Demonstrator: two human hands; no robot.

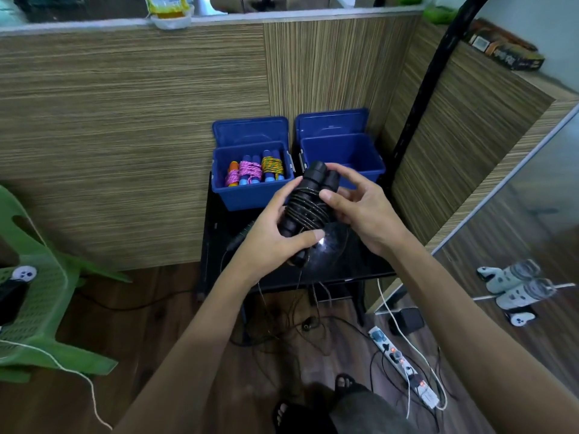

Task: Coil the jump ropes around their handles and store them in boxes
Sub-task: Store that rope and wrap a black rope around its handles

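Observation:
A black jump rope point(308, 203), its cord wound several times round two black handles, is held above the black table point(351, 261). My left hand point(275, 239) grips the lower part of the bundle, thumb across the coils. My right hand point(360, 205) holds the upper right side with thumb and fingers. The loose end of the cord hangs down past the table edge. Behind stand two blue boxes: the left box point(250, 195) holds three coiled ropes, pink and yellow, with blue and orange handles; the right box point(369, 170) looks empty.
Both box lids stand open against the wood-grain wall. A green plastic chair point(37, 302) is at the left. A power strip point(404, 368) and tangled cables lie on the floor under the table. A black pole point(419, 101) rises at the right.

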